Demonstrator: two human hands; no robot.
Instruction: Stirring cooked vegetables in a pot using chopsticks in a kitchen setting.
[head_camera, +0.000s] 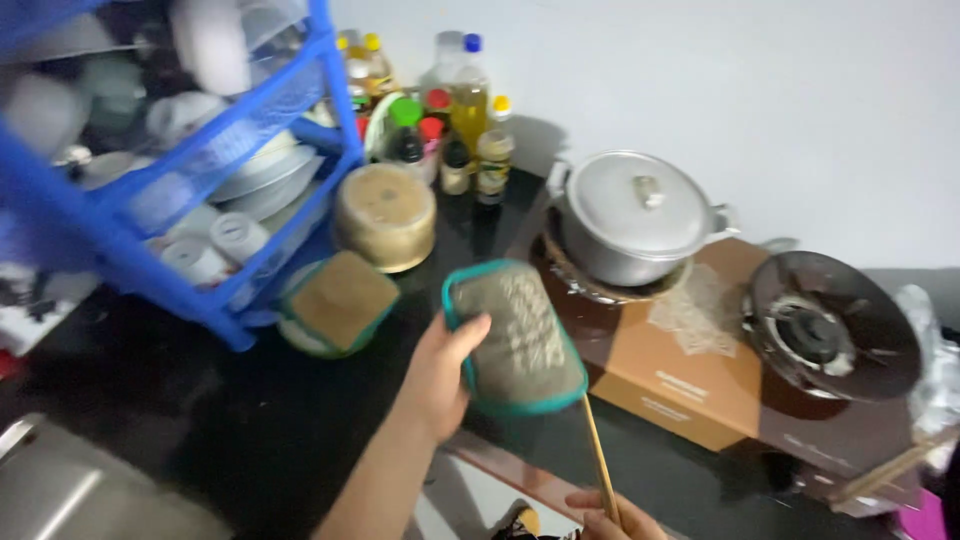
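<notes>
Left hand (440, 370): raised over the near edge of the dark counter (230, 420), forearm coming up from the near side; fingers closed round the left edge of a pot holder (520, 335), thumb lying on top.
Pot holder: grey-brown pad with teal trim, held in the air, long axis running from far-left to near-right; it sits just right of the hand and near-left of the pot.
Right hand (605, 520): at the near edge of the view, only partly in sight; fingers seem curled round a thin wooden stick (598, 450), though the grip is mostly cut off.
Stick: rises from the right hand toward the far side, its top end hidden behind the pot holder.
Pot (635, 215): lidded metal pot on the left burner of the stove (700, 360), far-right of the pot holder, apart from it.
Nearer hand: the left hand is closer to the pot.
Second pad (340, 300): similar, lying on the counter to the left.
</notes>
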